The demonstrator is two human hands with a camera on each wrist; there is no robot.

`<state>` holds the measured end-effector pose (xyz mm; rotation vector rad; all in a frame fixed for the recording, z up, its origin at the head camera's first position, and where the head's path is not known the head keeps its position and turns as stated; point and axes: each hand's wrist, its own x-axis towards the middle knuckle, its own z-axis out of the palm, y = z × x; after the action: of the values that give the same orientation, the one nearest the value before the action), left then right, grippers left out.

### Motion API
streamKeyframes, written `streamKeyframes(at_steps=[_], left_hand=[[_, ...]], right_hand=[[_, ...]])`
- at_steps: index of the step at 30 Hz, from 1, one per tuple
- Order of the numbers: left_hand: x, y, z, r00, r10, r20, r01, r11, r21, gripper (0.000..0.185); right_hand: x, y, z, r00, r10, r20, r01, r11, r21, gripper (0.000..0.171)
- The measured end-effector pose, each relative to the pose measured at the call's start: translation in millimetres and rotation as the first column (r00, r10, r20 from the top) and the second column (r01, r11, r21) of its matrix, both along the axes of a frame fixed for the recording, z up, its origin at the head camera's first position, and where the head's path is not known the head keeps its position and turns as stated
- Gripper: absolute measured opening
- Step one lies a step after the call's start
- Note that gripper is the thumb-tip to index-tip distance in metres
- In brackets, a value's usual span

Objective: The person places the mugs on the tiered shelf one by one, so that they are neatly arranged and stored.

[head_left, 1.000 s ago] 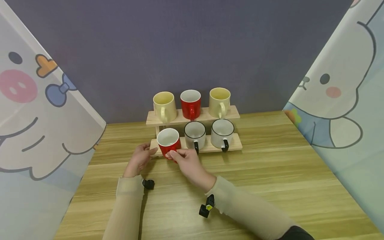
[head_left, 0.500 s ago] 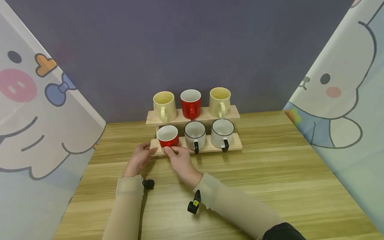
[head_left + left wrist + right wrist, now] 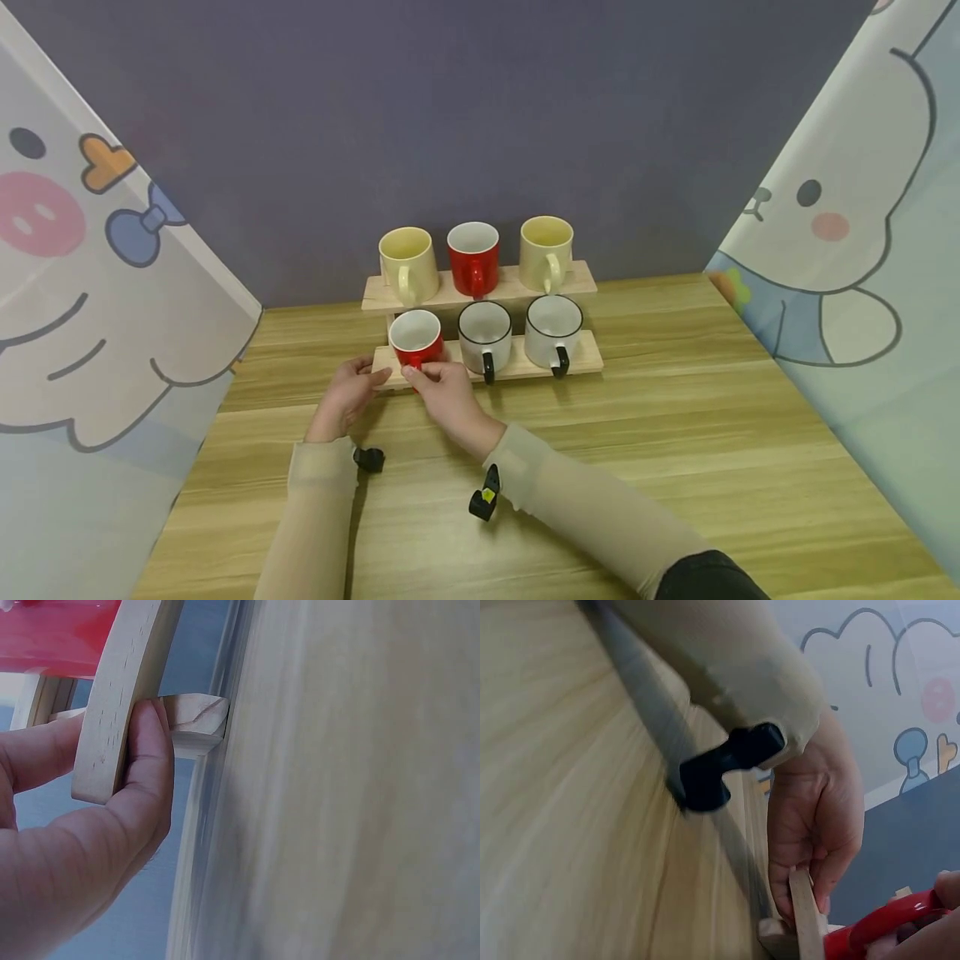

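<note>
My left hand [image 3: 349, 395] pinches the left end of the lower board of a two-tier wooden rack [image 3: 592, 354]. In the left wrist view the board [image 3: 120, 712] sits between thumb and fingers. My right hand [image 3: 456, 403] holds the handle of a red mug [image 3: 415, 346] with a white inside, which stands at the left of the lower board. The right wrist view shows the red handle [image 3: 900, 913] in the right fingers. Beside this mug are two white mugs, one [image 3: 484, 337] in the middle and one [image 3: 552, 333] at right, both black-rimmed with black handles.
On the upper board stand a yellow mug [image 3: 409, 267], a red mug [image 3: 474, 260] and another yellow mug [image 3: 546, 257], handles facing front. A dark wall [image 3: 465, 108] rises behind the rack. Cartoon-printed panels flank the wooden table [image 3: 675, 433].
The right hand has moved the red mug back and slightly left, from the front edge of the lower board onto it. The left hand has kept its grip on the board.
</note>
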<state>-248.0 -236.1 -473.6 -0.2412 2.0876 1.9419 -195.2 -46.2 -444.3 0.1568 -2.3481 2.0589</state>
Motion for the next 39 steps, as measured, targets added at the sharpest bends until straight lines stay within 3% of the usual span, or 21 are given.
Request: streamKeyframes(at_steps=[15,30,39], left_hand=[[-0.5,1.1,0.2,1.000,0.008,-0.005,-0.008,1.000,-0.010,0.063],[0.8,1.3,-0.3,1.000,0.005,-0.019,-0.005,1.000,0.007,0.063],[1.0,0.6,-1.4,1.000,0.014,-0.013,-0.014,0.998,0.059,0.063]], right_hand=[[3.1,15.0,7.9,0.994,0.064,-0.086,-0.048,0.984,0.172,0.021],[26.9,60.5,31.8,0.981,0.148,-0.123,-0.145,0.989,0.034,0.027],[31.7,99.0,46.0,0.980,0.099,-0.174,-0.120,0.986,-0.114,0.024]])
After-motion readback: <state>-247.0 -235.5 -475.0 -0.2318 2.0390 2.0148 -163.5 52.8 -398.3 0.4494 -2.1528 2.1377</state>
